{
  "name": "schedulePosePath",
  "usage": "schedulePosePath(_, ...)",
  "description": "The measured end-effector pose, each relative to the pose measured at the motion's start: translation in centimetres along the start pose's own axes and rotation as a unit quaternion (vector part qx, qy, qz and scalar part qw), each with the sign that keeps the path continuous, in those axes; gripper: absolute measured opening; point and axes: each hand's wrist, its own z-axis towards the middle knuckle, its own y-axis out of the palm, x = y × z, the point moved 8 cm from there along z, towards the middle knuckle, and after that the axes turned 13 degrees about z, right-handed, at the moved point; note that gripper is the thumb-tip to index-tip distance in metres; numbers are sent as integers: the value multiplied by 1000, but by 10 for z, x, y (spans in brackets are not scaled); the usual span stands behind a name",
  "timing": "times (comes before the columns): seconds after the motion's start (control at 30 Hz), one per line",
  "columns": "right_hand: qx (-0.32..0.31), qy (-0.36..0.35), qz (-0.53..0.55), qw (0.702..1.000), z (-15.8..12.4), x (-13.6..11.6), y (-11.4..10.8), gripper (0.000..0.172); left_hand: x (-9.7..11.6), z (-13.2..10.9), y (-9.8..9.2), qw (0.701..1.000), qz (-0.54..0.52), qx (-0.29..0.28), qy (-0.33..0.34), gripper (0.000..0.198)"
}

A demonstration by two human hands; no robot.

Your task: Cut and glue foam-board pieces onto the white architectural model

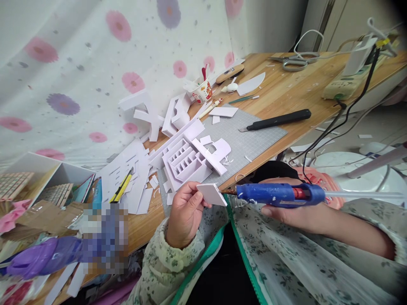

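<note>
Between thumb and fingers, my left hand (187,209) pinches a small white foam board piece (212,195) above the table's front edge. My right hand (291,218) is wrapped round a blue hot glue gun (270,194), with a clear glue stick (359,195) coming out of its back end. The gun's nozzle points left and meets, or nearly meets, the right edge of the piece. Just beyond my left hand, a white foam board model (187,159) with small steps and compartments sits on a grey cutting mat (267,137).
A black craft knife (280,120) lies on the mat. A yellow utility knife (121,185) rests on white board sheets (140,161) at left. Farther back are a paper cup (202,91), scissors (294,62) and a power strip (345,82). Black cables (359,89) hang at the right.
</note>
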Motion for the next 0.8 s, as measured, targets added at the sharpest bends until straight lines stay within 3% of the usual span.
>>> schedulePosePath(0.43, -48, -3, -5, 999, 0, 1, 5, 22, 0, 1, 0, 999, -34, 2, -7, 18)
schedulePosePath(0.8, -46, -10, 35, 998, -1, 2, 8, 21, -1, 1, -3, 999, -50, -1, 8, 14)
